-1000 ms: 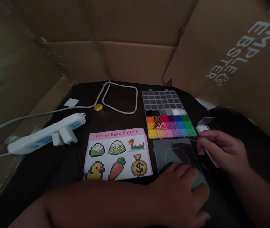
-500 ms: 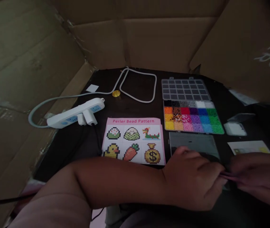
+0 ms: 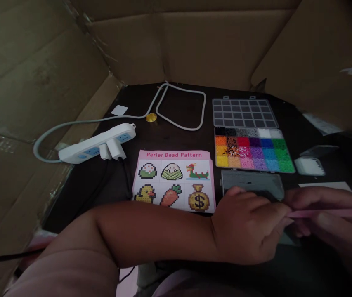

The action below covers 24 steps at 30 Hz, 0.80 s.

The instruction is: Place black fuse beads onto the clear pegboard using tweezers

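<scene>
At the far left, a white plastic power strip (image 3: pixel 97 142) with a plug in it lies on the dark tabletop (image 3: pixel 163 136), its grey cable looping back past a small gold disc (image 3: pixel 151 117). Next comes the pink-bordered paper pattern sheet (image 3: pixel 174 177), laid flat and facing the person, probably so its six pictures read easily. Right of it sits the clear plastic bead box (image 3: pixel 253 152) with its lid swung back, rows of coloured beads exposed for picking; the grey square pegboard (image 3: pixel 251 183) lies just in front, near both hands. The left hand (image 3: pixel 250 229) reaches across the body, fingers curled and pinching one end of a thin pink strip (image 3: pixel 312 213). The right hand (image 3: pixel 327 214) closes on the strip from the other side, so it runs level between both sets of fingertips, just above the pegboard's near edge.
</scene>
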Available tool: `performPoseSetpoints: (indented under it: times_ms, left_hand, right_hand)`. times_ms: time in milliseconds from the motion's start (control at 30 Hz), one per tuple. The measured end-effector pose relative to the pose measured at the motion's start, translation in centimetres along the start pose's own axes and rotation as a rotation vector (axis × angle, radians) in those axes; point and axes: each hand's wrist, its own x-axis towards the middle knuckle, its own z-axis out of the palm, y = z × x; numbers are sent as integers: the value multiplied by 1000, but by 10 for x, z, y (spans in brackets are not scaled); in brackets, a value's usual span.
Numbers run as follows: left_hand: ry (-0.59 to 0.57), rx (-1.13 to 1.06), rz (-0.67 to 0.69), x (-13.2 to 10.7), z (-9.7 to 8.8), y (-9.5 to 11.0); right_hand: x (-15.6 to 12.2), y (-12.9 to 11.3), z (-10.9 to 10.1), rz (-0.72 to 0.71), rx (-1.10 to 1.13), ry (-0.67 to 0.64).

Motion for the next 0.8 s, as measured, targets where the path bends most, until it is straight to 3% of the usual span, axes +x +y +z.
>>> performPoseSetpoints:
  times_ms: [100,233,333,467,567,800]
  left_hand:
    - [85,-40,-7,0,1,-1]
    - [98,-66,3,-1,1,1]
    - [85,-68,8,-1,0,3]
    - [29,-107,-23,-1,0,2]
    - [-6,-139,-17,0,2,1]
    - [-33,-172,31,0,-2,3]
  right_hand:
    - [5,-3,8,70,42,-95]
    - [5,-2,10,101,66,-127]
    - [2,-2,6,-35,-60,-114]
    - [-2,-3,2,-313,-375,16]
    - [-3,-5,1,-486,-457,-21]
    - [-5,-6,-6,-511,-422,-205]
